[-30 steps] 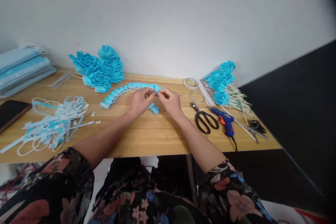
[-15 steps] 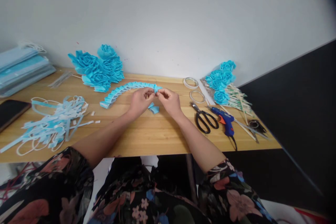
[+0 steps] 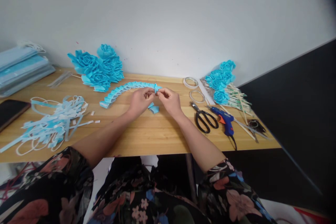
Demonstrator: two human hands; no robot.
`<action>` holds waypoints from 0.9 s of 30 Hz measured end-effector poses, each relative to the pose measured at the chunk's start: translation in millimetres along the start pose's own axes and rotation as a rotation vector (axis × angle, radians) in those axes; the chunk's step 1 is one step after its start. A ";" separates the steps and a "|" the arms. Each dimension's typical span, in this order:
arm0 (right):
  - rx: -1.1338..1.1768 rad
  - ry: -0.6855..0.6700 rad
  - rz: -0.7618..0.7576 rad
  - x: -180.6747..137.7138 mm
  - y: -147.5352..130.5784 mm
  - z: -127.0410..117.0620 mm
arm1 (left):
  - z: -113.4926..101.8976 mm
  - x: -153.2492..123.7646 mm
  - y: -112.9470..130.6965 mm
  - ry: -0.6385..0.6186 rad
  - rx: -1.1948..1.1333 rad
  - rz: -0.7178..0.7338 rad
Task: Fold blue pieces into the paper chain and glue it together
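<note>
A long blue pleated strip (image 3: 123,89) curves across the wooden table (image 3: 147,136), its right end reaching my fingertips. With thumb and fingers pinched, my left hand (image 3: 141,99) grips this end from the left. My right hand (image 3: 169,100) pinches the same end from the right, so the fingertips of both hands nearly meet. Part of the fold between them is hidden by my fingers. Just below, a short folded blue piece (image 3: 154,109) rests on the table, partly behind my left hand.
Blue flowers (image 3: 99,70) stand at the back left; smaller ones (image 3: 220,78) lie right. Scissors (image 3: 203,117), a glue gun (image 3: 224,119) and tape rolls (image 3: 191,83) are on the right. Left are cut strips (image 3: 55,122), a phone (image 3: 12,112) and stacked blue sheets (image 3: 23,66).
Both hands stay in almost the same spot, still pinching the strip. The blue fold at the fingertips shows slightly differently; everything else looks unmoved.
</note>
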State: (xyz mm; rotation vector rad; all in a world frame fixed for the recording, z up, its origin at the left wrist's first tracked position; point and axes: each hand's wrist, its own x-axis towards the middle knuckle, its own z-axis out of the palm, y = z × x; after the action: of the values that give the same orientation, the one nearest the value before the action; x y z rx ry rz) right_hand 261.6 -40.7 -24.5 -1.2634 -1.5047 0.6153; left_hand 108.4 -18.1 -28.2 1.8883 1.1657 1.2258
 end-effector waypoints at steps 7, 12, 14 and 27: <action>-0.002 -0.011 -0.004 0.4 0.4 0.5 | 0.0 0.5 0.7 0.007 0.012 -0.007; -0.001 -0.007 -0.002 0.1 -2.0 -0.2 | -0.3 0.6 1.2 0.002 0.028 0.004; 0.004 -0.008 -0.003 0.2 -2.1 -0.2 | -0.6 0.6 1.3 0.003 0.031 0.009; 0.009 -0.017 0.013 -0.3 -3.3 -0.4 | -1.4 1.2 -0.9 0.015 0.051 0.006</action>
State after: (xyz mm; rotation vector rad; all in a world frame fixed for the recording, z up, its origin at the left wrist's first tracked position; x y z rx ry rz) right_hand 260.6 -42.1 -21.6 -1.2645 -1.5071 0.6417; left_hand 107.0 -16.6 -28.0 1.9244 1.2106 1.2264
